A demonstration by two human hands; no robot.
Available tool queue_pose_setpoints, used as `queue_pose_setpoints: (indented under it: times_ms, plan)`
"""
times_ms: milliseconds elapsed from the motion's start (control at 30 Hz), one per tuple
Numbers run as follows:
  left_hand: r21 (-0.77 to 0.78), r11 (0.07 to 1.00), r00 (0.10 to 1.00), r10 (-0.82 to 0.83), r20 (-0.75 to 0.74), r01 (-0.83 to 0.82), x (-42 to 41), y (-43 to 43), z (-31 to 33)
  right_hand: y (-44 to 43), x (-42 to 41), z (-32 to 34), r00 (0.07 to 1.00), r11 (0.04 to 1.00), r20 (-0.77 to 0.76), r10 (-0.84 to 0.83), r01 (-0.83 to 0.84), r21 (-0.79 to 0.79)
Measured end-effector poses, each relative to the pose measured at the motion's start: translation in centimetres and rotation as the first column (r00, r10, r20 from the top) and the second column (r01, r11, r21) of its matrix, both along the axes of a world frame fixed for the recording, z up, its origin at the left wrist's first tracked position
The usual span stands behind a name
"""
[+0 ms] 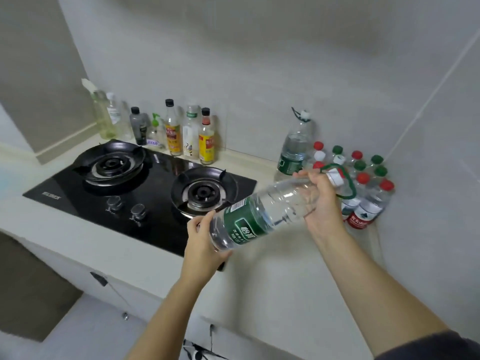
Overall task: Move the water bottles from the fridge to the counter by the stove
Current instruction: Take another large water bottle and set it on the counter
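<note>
A large clear water bottle (262,216) with a green label and a green carry loop lies tilted in the air above the counter, right of the stove. My left hand (205,242) cups its base from below. My right hand (319,201) grips its shoulder near the white cap. On the counter (272,268) behind it stands a second large bottle (294,149), upright by the wall. A cluster of several small water bottles (363,188) with red and green caps fills the corner.
A black two-burner gas stove (135,185) sits in the counter to the left, with knobs at its front. Several sauce and oil bottles (174,131) line the wall behind it. The cabinet front (109,287) runs below, and grey walls close the corner.
</note>
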State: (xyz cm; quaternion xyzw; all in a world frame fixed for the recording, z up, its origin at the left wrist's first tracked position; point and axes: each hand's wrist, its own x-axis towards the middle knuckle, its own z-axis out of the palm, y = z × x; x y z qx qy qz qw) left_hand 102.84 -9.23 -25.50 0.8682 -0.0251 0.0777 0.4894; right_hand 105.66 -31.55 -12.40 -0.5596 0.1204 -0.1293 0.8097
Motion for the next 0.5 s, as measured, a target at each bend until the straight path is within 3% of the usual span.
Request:
queue_pose_setpoints:
  times_ms: [267,400,500]
  plan:
    - [-0.040,0.995,0.952,-0.096,-0.290,0.088,5.3,-8.5,-5.3,-2.9,2.9,-1.5,0.984,0.975,-0.091,-0.154,0.136,-0.176]
    - [0.135,0.983,0.954,-0.081,-0.290,0.124,7.7,-10.5,-7.0,-3.0,4.8,-2.7,0.983,0.960,-0.082,-0.165,0.141,-0.242]
    - [0.177,0.976,0.955,-0.067,-0.289,0.122,9.2,-11.4,-8.0,-2.7,6.4,-3.4,0.989,0.943,-0.027,-0.146,0.130,-0.305]
